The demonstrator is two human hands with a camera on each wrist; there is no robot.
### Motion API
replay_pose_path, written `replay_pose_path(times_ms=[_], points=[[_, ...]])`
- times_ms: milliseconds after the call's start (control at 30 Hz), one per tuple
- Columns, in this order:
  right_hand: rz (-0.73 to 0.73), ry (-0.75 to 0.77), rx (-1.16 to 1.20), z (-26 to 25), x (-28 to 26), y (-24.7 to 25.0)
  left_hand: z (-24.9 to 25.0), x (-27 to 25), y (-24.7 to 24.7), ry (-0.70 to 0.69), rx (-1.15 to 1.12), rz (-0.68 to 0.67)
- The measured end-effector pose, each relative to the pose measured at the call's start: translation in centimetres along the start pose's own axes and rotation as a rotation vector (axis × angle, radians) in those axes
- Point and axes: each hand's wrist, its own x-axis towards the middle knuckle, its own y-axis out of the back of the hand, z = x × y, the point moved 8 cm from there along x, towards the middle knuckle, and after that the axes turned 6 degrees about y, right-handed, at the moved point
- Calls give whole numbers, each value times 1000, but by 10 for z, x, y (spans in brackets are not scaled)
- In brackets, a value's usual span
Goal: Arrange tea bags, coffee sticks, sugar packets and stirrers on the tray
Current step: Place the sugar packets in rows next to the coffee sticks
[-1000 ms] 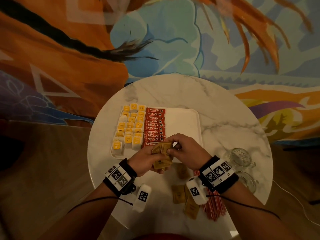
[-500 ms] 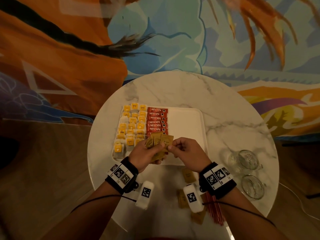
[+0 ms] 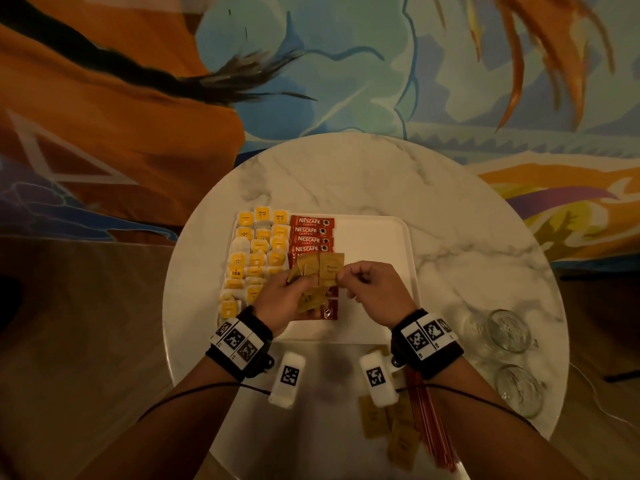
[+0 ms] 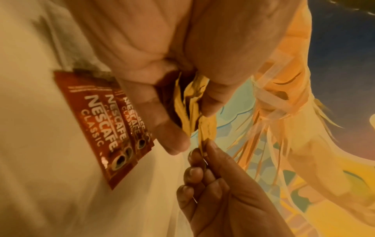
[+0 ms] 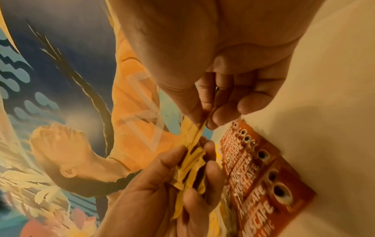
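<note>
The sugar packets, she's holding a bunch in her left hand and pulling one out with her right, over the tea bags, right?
Not quite: the head view shows the left hand and right hand working the sugar packets over the red coffee sticks, not the tea bags.

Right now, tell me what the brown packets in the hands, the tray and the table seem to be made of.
Brown packets: likely matte kraft paper; they crease and fan without shine.
Tray: smooth white, probably plastic, with a rounded raised rim; melamine is possible.
Table: white with grey veins and a soft gloss, so marble or a marble-look top.
</note>
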Motion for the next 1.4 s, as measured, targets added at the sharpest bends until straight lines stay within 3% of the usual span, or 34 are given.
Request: replay_pose_path(times_ms=[267,467,633,1033,1133,1400], points=[[144,-84,-165,0,71,31,19,19,14,-27,10,10],[82,-213,-420,29,113,34,21,25,25,-77,135,81],[51,-205,-560,31,125,31,20,25,29,-76,150,96],[111,-193,-618,26,120,32,17,25,29,-98,167,100],[74,-118,-561,13,106,27,17,25,27,-110,173,94],[-51,20,-98,-12,45,-1,13,26,22,-127,159,89]])
